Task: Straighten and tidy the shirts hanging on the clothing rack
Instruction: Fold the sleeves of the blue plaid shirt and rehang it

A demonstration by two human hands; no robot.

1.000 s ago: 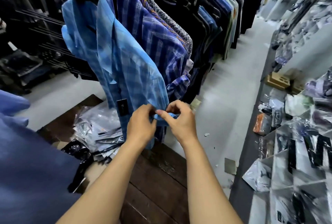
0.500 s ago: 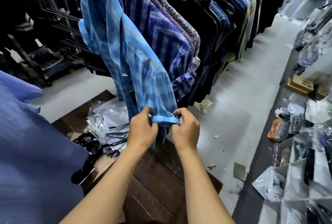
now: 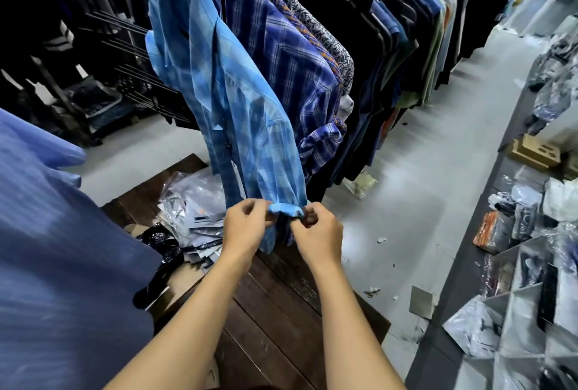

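Observation:
A light blue plaid shirt (image 3: pixel 237 101) hangs at the near end of the clothing rack, its sleeve drooping toward me. The sleeve's cuff (image 3: pixel 286 209) is rolled into a narrow band. My left hand (image 3: pixel 247 228) pinches the cuff's left end and my right hand (image 3: pixel 319 231) pinches its right end, both at about waist height. Behind it hang a darker blue plaid shirt (image 3: pixel 291 70), a patterned shirt and a long row of dark shirts (image 3: pixel 406 29) on black hangers.
Below my hands stands a dark wooden platform (image 3: pixel 275 320) with a pile of plastic-wrapped packets (image 3: pixel 194 211). A blue garment (image 3: pixel 62 249) fills the left foreground. On the right is a shelf with bagged goods (image 3: pixel 525 264). Grey floor aisle (image 3: pixel 422 186) runs between.
Both hands have kept hold of the cuff and spread slightly apart along it, rolling it into a flatter band. The view has shifted a little.

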